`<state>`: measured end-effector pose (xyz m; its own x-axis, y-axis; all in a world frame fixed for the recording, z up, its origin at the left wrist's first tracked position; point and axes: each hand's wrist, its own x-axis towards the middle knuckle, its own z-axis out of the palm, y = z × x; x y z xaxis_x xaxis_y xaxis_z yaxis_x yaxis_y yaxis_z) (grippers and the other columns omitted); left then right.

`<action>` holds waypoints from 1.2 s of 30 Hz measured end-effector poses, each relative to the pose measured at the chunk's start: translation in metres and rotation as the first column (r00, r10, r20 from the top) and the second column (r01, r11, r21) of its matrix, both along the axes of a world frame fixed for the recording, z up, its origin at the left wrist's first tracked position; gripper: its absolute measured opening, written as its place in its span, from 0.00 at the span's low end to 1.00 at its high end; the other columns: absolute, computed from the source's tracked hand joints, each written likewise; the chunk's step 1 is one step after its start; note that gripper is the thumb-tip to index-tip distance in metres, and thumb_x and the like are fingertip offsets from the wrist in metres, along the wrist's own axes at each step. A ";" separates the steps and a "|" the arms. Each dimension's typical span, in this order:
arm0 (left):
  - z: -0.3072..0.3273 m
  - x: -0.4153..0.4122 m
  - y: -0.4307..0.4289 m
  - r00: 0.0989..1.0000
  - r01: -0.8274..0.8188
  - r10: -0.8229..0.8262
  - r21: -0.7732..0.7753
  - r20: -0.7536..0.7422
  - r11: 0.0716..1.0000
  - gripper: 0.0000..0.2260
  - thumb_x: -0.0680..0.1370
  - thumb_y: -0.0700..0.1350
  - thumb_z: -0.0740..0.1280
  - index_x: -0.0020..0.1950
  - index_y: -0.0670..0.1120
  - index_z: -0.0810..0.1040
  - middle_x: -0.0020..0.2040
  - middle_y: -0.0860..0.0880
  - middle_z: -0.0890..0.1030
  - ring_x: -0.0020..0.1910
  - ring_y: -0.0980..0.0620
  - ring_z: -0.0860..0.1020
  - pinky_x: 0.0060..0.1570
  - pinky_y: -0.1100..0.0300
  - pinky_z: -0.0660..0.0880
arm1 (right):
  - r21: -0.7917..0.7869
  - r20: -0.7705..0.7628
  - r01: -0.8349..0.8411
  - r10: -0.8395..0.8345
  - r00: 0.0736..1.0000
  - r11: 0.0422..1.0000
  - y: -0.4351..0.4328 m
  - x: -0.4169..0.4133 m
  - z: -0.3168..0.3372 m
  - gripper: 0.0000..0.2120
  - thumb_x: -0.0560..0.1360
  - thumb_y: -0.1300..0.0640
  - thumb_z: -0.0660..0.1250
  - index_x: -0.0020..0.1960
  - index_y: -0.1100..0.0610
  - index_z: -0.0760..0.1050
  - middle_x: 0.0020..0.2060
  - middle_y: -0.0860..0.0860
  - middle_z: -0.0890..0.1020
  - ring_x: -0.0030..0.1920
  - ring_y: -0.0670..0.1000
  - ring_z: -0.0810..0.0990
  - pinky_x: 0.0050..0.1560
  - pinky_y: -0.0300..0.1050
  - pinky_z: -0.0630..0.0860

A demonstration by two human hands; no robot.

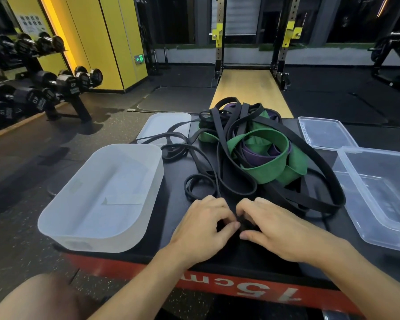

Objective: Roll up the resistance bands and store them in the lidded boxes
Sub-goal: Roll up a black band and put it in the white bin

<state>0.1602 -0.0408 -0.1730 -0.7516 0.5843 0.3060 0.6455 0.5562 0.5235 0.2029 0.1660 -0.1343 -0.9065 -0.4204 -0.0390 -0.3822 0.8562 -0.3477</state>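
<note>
A tangled heap of resistance bands lies on the black platform: wide green bands, purple bands and several thin black bands. My left hand and my right hand meet at the near edge of the heap. Both pinch a small black band roll between fingertips and thumbs; most of the roll is hidden. A frosted white box stands open at the left, its lid behind it. A clear box stands at the right, with its clear lid beyond.
The platform has a red side marked 15cm. A dumbbell rack stands at the left on the dark floor. A squat rack and a wooden lifting strip lie ahead. My knee shows at the lower left.
</note>
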 end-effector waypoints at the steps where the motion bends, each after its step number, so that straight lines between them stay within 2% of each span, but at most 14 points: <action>1: 0.000 0.000 0.001 1.000 -0.006 0.006 -0.007 -0.008 1.000 0.11 0.80 0.59 0.63 0.46 0.57 0.82 0.44 0.60 0.76 0.49 0.59 0.71 0.57 0.52 0.70 | -0.008 0.003 -0.008 0.008 1.000 1.000 -0.001 0.001 0.001 0.14 0.81 0.44 0.67 0.56 0.40 0.61 0.46 0.40 0.70 0.50 0.38 0.69 0.48 0.38 0.69; 5: -0.001 -0.001 0.004 0.998 -0.063 0.063 0.000 -0.002 0.998 0.10 0.79 0.60 0.67 0.39 0.60 0.75 0.41 0.59 0.74 0.47 0.58 0.70 0.56 0.56 0.68 | 0.020 -0.008 -0.078 0.078 0.997 0.997 -0.007 0.001 0.007 0.15 0.82 0.48 0.66 0.56 0.40 0.58 0.46 0.37 0.69 0.54 0.37 0.66 0.53 0.40 0.70; 9: -0.002 -0.001 0.004 0.992 -0.123 0.123 0.031 0.016 0.992 0.12 0.76 0.62 0.70 0.37 0.61 0.75 0.43 0.60 0.75 0.50 0.59 0.70 0.57 0.61 0.62 | 0.039 -0.047 -0.079 0.081 0.996 0.996 -0.006 0.003 0.008 0.13 0.82 0.47 0.65 0.58 0.40 0.60 0.48 0.37 0.69 0.54 0.40 0.68 0.55 0.42 0.71; 13: 0.000 -0.002 0.005 0.989 -0.139 0.135 0.045 0.066 0.989 0.13 0.74 0.64 0.71 0.35 0.60 0.74 0.42 0.59 0.75 0.51 0.60 0.71 0.55 0.62 0.61 | 0.072 -0.123 -0.085 0.093 0.988 0.994 -0.009 0.007 0.007 0.12 0.82 0.47 0.63 0.61 0.42 0.62 0.48 0.38 0.70 0.52 0.43 0.68 0.51 0.43 0.73; 15: -0.001 -0.004 0.005 0.982 -0.166 0.160 0.054 0.101 0.985 0.15 0.72 0.65 0.72 0.37 0.59 0.72 0.42 0.58 0.75 0.49 0.60 0.71 0.54 0.60 0.64 | 0.083 -0.173 -0.084 0.097 0.980 0.993 -0.012 0.008 0.006 0.12 0.81 0.47 0.63 0.62 0.44 0.63 0.46 0.38 0.70 0.50 0.44 0.68 0.49 0.43 0.73; 17: 0.000 -0.005 0.006 0.961 -0.233 0.219 0.067 0.168 0.970 0.19 0.67 0.67 0.72 0.39 0.57 0.67 0.41 0.56 0.75 0.47 0.57 0.72 0.50 0.57 0.69 | 0.109 -0.231 -0.088 0.111 0.967 0.990 -0.016 0.007 0.003 0.15 0.80 0.43 0.62 0.63 0.44 0.64 0.42 0.37 0.68 0.48 0.44 0.68 0.46 0.41 0.71; 19: 0.002 -0.007 0.008 0.954 -0.248 0.235 0.052 0.188 0.967 0.21 0.66 0.67 0.70 0.40 0.55 0.66 0.39 0.55 0.74 0.45 0.57 0.70 0.48 0.57 0.67 | 0.120 -0.258 -0.082 0.111 0.960 0.989 -0.019 0.004 0.000 0.19 0.78 0.38 0.64 0.64 0.43 0.65 0.39 0.33 0.63 0.45 0.43 0.66 0.43 0.39 0.67; 22: 0.004 -0.006 0.009 0.970 -0.212 0.208 0.020 0.128 0.977 0.17 0.69 0.65 0.69 0.38 0.54 0.68 0.39 0.56 0.74 0.47 0.59 0.69 0.50 0.58 0.63 | 0.069 -0.277 -0.096 0.112 0.954 0.993 -0.015 -0.002 -0.008 0.16 0.78 0.41 0.67 0.62 0.45 0.68 0.39 0.28 0.61 0.44 0.42 0.66 0.42 0.37 0.67; 26: 0.001 -0.006 0.005 0.987 -0.133 0.131 0.020 0.093 0.991 0.13 0.75 0.63 0.64 0.40 0.55 0.74 0.41 0.59 0.74 0.48 0.61 0.70 0.51 0.59 0.66 | 0.068 -0.261 -0.130 0.144 0.955 0.989 -0.011 -0.005 -0.015 0.13 0.81 0.44 0.65 0.61 0.48 0.70 0.44 0.36 0.69 0.47 0.43 0.65 0.48 0.40 0.70; 31: 0.005 -0.002 0.002 0.970 -0.149 0.119 0.131 0.211 0.980 0.08 0.77 0.57 0.71 0.45 0.57 0.75 0.44 0.58 0.79 0.50 0.58 0.76 0.50 0.57 0.74 | -0.054 -0.206 -0.100 0.087 0.975 0.994 -0.006 -0.001 -0.018 0.11 0.81 0.47 0.68 0.60 0.45 0.69 0.47 0.34 0.69 0.52 0.41 0.69 0.52 0.36 0.68; 34: 0.005 -0.002 0.002 0.964 -0.190 0.161 0.125 0.211 0.974 0.09 0.75 0.57 0.74 0.43 0.57 0.76 0.43 0.59 0.80 0.52 0.60 0.74 0.57 0.56 0.68 | -0.203 -0.149 -0.033 0.002 0.989 0.979 -0.003 0.003 -0.024 0.16 0.79 0.50 0.71 0.60 0.39 0.67 0.52 0.31 0.71 0.58 0.40 0.72 0.56 0.31 0.68; 36: 0.006 -0.003 0.004 0.958 -0.241 0.225 0.075 0.180 0.968 0.11 0.74 0.59 0.75 0.42 0.56 0.75 0.44 0.58 0.77 0.53 0.62 0.71 0.58 0.57 0.62 | -0.257 -0.117 0.033 -0.066 0.991 0.966 -0.002 0.006 -0.028 0.19 0.78 0.49 0.72 0.60 0.35 0.66 0.51 0.34 0.73 0.59 0.41 0.74 0.57 0.31 0.69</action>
